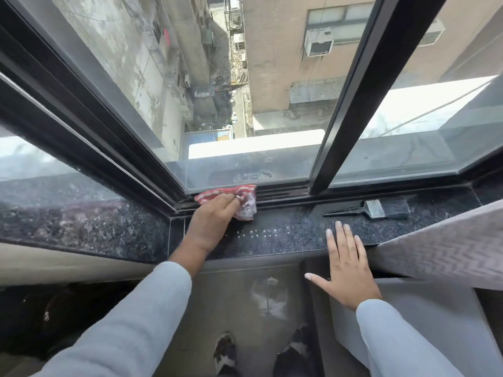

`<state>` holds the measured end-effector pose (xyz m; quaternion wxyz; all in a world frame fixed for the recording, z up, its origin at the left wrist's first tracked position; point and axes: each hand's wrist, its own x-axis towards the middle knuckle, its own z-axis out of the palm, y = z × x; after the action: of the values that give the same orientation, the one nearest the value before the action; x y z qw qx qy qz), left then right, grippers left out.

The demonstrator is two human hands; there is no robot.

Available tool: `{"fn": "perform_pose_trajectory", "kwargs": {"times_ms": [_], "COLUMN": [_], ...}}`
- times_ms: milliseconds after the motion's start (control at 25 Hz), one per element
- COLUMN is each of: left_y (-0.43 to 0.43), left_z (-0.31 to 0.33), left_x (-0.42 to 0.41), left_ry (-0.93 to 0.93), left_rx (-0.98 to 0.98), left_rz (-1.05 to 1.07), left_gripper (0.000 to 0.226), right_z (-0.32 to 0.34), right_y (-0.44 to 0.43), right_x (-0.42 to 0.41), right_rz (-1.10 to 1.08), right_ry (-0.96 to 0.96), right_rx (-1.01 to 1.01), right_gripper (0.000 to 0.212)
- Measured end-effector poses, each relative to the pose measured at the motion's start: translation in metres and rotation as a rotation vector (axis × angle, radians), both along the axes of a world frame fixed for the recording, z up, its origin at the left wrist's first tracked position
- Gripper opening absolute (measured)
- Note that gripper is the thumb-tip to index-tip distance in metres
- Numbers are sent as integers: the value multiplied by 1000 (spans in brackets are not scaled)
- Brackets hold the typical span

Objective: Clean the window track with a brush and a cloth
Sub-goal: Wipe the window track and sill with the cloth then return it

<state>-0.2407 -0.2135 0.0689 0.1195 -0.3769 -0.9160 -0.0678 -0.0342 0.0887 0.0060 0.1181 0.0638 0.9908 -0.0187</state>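
Observation:
A red and white checked cloth (pixel 243 198) lies bunched on the black window track (pixel 283 193) near its left corner. My left hand (pixel 212 216) grips the cloth and presses it onto the track. My right hand (pixel 344 263) rests flat with fingers spread on the front edge of the dark granite sill (pixel 285 232) and holds nothing. A black paintbrush (pixel 373 208) with a metal ferrule lies on the sill to the right, bristles pointing right, a hand's length beyond my right fingertips.
A black vertical window frame (pixel 345 110) meets the track just right of the cloth. A grey patterned curtain (pixel 441 246) hangs over the sill at the right. The sill continues at an angle to the left. The floor and my feet are below.

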Motion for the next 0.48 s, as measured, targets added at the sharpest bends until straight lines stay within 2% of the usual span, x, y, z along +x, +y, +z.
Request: {"fn": "perform_pose_trajectory", "kwargs": {"times_ms": [120,320,400,480], "left_y": [-58,-21,-1,31], "left_z": [5,21,24,28], "left_x": [2,5,9,16], "left_ry": [-113,-343,-344,-310], "left_rx": [14,236,249,243], "left_rz": [342,778,724,562], "left_gripper": [37,41,39,33], "right_z": [1,4,5,6], "right_y": [-1,-4,-4,-6], "right_x": [-3,-3,-2,-1], "right_rz": [2,-15,-23,-23], "right_ry": [-12,-16,-21,-27], "right_rx": [6,-24,-30,-45], "right_gripper": [120,123,125,126]}}
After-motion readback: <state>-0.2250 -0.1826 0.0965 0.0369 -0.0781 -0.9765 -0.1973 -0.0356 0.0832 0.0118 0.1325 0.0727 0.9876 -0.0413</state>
